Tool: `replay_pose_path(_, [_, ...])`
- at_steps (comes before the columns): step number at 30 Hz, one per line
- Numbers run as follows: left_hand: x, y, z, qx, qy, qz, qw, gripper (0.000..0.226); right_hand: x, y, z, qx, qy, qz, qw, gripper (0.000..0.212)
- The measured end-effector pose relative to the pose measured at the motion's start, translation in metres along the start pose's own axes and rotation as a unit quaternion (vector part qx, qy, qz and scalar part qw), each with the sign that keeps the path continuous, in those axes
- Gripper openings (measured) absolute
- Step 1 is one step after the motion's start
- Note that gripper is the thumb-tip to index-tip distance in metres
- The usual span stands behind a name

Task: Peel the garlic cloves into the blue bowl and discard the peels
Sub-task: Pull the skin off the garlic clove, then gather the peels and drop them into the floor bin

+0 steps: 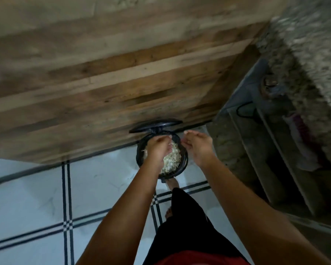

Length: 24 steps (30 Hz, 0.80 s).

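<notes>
Filling the black bin, pale shredded peels lie heaped.

Left arm and right arm are bare, a black garment runs up from 6 o'clock above red cloth, with one bare foot at its 9 o'clock edge and a second foot at 12.

A pedal bin is standing on the floor before a wooden panel, its lid raised at the back. Peels are lying inside. The left hand is hovering over them, the right hand beside it.
</notes>
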<state>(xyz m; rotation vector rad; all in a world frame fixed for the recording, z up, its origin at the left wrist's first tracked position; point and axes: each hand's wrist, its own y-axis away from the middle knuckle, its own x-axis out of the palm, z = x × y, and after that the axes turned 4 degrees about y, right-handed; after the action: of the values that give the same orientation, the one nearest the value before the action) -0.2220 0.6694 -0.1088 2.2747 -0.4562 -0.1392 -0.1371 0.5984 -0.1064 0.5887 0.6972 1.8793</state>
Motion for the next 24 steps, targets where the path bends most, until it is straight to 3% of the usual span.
replay_pose_path(8, [0.14, 0.146, -0.012, 0.085, -0.022, 0.23, 0.969, 0.014, -0.155, 0.118, 0.085, -0.149, -0.22, -0.105, 0.958, 0.008])
replay_pose_path(15, [0.262, 0.29, 0.059, 0.086, -0.1, 0.447, 0.885, 0.018, -0.331, 0.211, 0.099, -0.273, -0.342, -0.226, 0.87, 0.007])
replay_pose_path(19, [0.316, 0.367, 0.124, 0.055, -0.127, 0.534, 0.834, 0.011, -0.43, 0.262, 0.081, -0.316, -0.348, -0.3, 0.83, 0.006])
replay_pose_path(24, [0.37, 0.437, 0.21, 0.005, -0.181, 0.577, 0.797, 0.009, -0.544, 0.294, 0.049, -0.283, -0.239, -0.427, 0.825, 0.006])
